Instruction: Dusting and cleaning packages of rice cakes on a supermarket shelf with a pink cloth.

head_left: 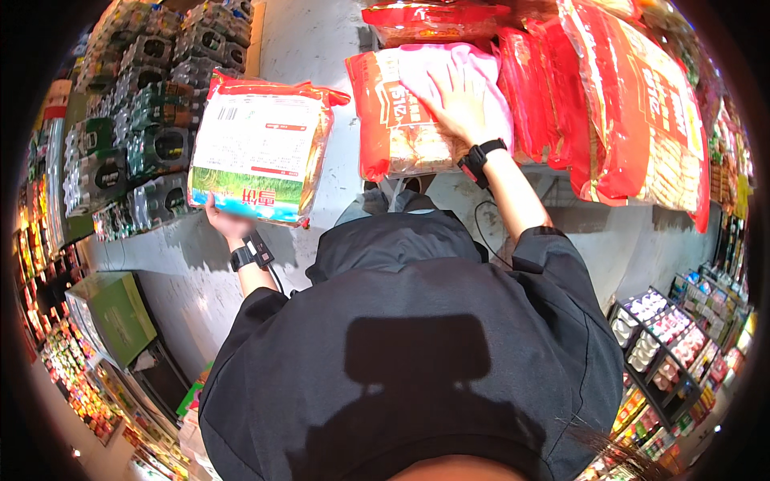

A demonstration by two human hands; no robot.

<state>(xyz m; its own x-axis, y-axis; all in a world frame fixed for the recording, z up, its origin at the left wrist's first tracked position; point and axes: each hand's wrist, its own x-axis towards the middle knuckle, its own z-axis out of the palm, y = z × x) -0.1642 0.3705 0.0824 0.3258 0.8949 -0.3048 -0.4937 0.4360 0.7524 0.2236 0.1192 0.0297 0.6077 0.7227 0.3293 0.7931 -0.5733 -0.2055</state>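
My left hand [230, 222] holds a large plastic snack bag [258, 144] from its lower edge; its printed white back panel with writing and a barcode faces up, over a green and blue picture band. My right hand [460, 108] lies flat, fingers spread, on a pink cloth [490, 99]. That cloth covers part of a red and clear snack bag [376, 120]. Right of it stand several similar red bags [541, 96], and a big one [649, 114] lies tilted at the pile's right end. Each of my wrists bears a black band with a small device.
Shrink-wrapped bottle packs [159, 144] are stacked on the left. A green box [120, 318] stands at the lower left. Shelves with small goods [662, 355] are at the lower right. Another red bag [433, 24] lies beyond the cloth. Grey floor [301, 36] shows between the stacks.
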